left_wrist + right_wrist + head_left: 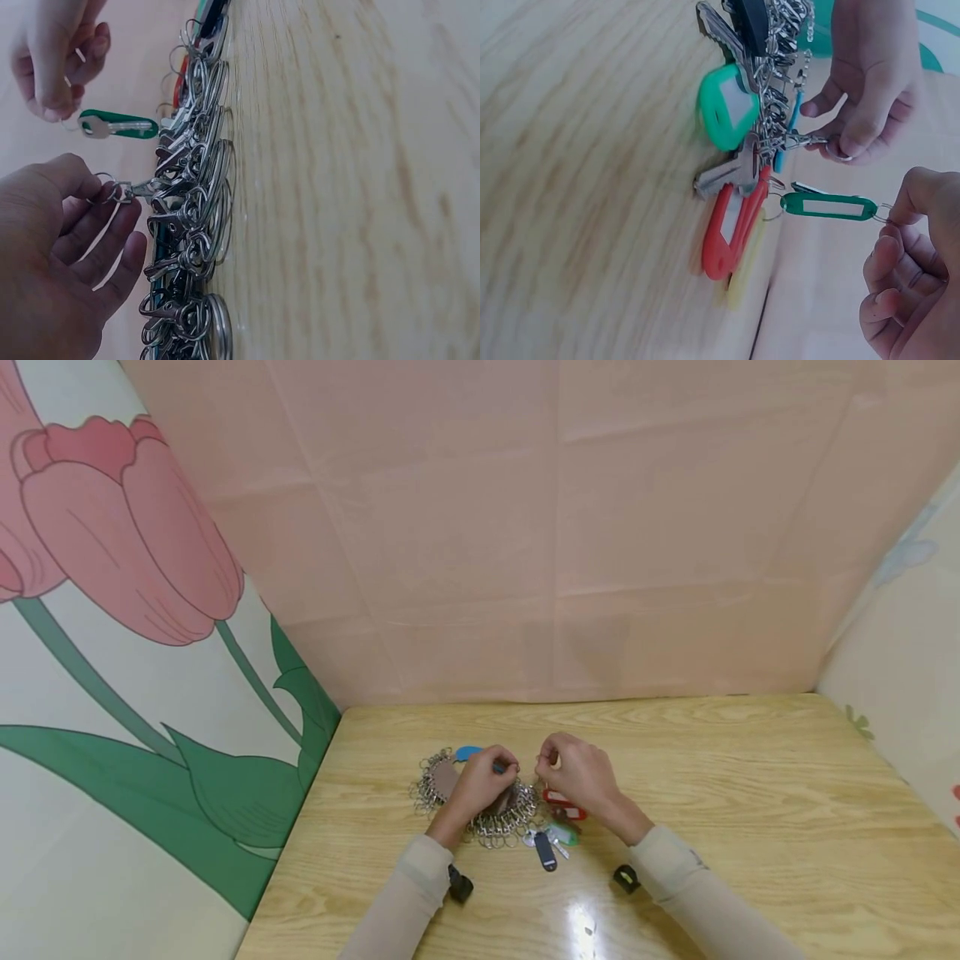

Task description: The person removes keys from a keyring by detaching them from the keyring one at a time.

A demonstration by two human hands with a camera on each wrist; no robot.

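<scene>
My left hand pinches a small metal ring hooked to one of the silver clips on a round brown holder. Close by on its right, the right hand holds a thin wire ring between thumb and forefinger. From that ring a green key tag hangs, with a key beside it. The tag is held up off the table, apart from the left hand's ring. Red tags, a lighter green tag and a dark tag lie at the holder's right edge.
A blue tag lies at the back of the holder, and a yellow tag shows under the red ones. The wood-grain table meets a pink wall covering behind. Black devices sit at both wrists.
</scene>
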